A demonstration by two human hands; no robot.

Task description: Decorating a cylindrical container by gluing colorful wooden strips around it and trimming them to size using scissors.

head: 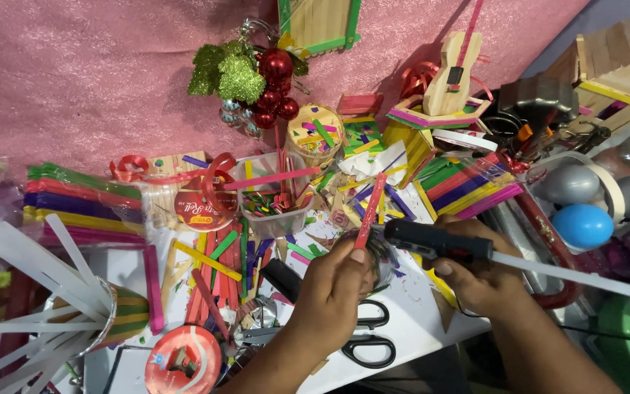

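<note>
Over the worktop (417,321): my hands meet above its white, littered middle.
Left hand (333,281): fingers closed, pinching the lower end of a red craft stick (370,210) that stands nearly upright.
Right hand (479,273): wrapped fully round a black glue gun (435,241), its white glue rod (563,273) jutting out to my right.
Stick's feel: I judge it light, thin and stiff, likely to snap if bent; best held by the flat faces near one end.
Gun's feel: rigid, probably hot at the nozzle, so I grip the body.
Nearby: black scissors (370,343) just below my left hand, loose coloured sticks (216,266) to the left.
</note>
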